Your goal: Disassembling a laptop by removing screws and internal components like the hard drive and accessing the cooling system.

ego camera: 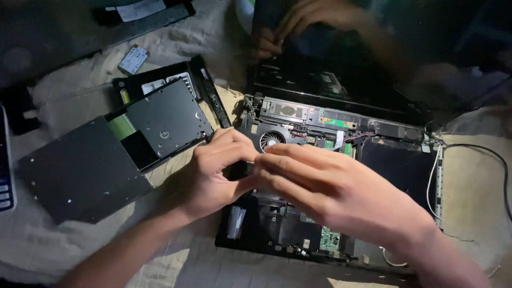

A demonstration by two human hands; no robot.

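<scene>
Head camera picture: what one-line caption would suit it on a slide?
Left hand and right hand meet over an opened laptop near its cooling fan; a removed optical drive lies alongside.

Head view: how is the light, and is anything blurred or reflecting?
Head view: dim light, dark corners; the right hand is motion-blurred, the left hand sharper; the glossy black laptop screen mirrors hands; the open black laptop base lies in shadow.

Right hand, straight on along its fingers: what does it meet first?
The right hand points left across the opened laptop. Its fingertips already meet the left hand. Beyond that lies the optical drive, though depth is unclear.
</scene>
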